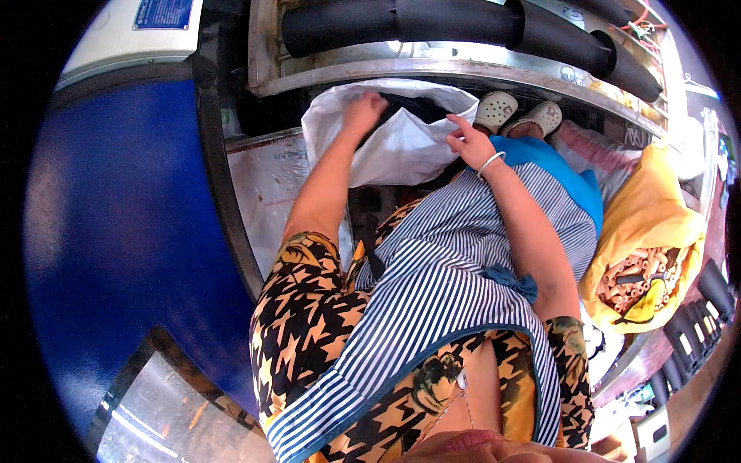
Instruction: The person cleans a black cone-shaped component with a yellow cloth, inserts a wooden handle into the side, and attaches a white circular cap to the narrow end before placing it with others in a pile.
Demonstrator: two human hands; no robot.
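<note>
A white sack (405,147) stands with its mouth spread in front of me, and dark material (421,106) shows inside. My left hand (364,113) reaches in over the sack's left side, its fingers curled beside the dark material; what they hold, if anything, is hidden. At the sack's right rim is my right hand (469,145), with thumb and fingers bent around the white edge. A pale bracelet circles that wrist.
Black tubes (455,21) lie along a metal-framed bench (463,71) beyond the sack. A large blue machine panel (123,216) stands at left. To the right, a yellow sack (648,208) holds many small tan tubes (629,282). My light clogs (495,109) are near the bench.
</note>
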